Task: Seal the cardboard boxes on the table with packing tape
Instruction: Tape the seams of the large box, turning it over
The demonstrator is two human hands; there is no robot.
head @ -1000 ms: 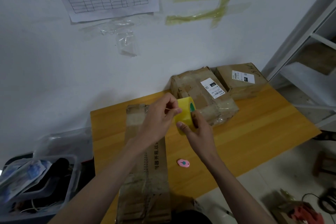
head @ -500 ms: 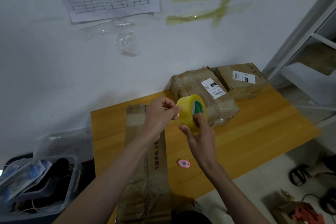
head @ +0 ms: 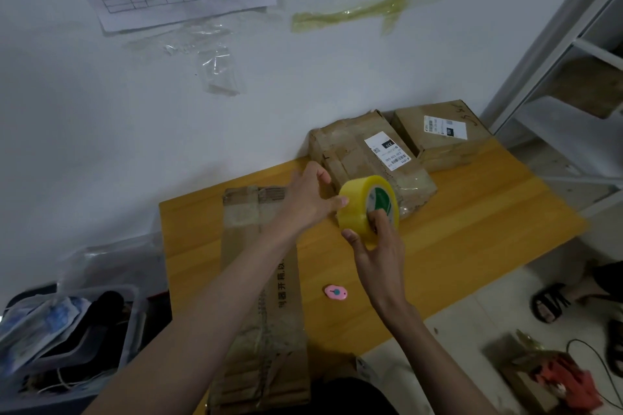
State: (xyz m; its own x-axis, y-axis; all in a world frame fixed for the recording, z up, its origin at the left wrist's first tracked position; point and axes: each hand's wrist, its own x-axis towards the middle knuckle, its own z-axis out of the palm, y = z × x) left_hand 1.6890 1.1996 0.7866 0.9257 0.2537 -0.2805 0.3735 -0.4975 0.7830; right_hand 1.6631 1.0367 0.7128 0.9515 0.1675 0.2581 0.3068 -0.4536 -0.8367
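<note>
My right hand [head: 377, 246] holds the yellow packing tape roll [head: 369, 209]: fingers hooked into the core, thumb along the near rim, roll up off the table and turned so its outer face looks left. That grip should let the roll spin while tape comes off. My left hand [head: 312, 199] is at the roll's left face, thumb tip touching it, other fingers loosely spread and gripping nothing I can see. Probably feeling for the loose tape end; no free end shows, and clear tape would be hard to spot in this dim light.

Under my left forearm lies the long flattened cardboard box [head: 259, 280], running near to far along the left side of the wooden table [head: 472, 222], old tape wrinkled over its seam. It looks like the likely next one to seal. Just beyond the roll, a bulky box with a white label [head: 367, 152]; right of that, against the wall, a smaller labelled box [head: 438, 131].

A small pink cutter [head: 335, 292] sits on the table near my right wrist, within easy reach for the cut.
</note>
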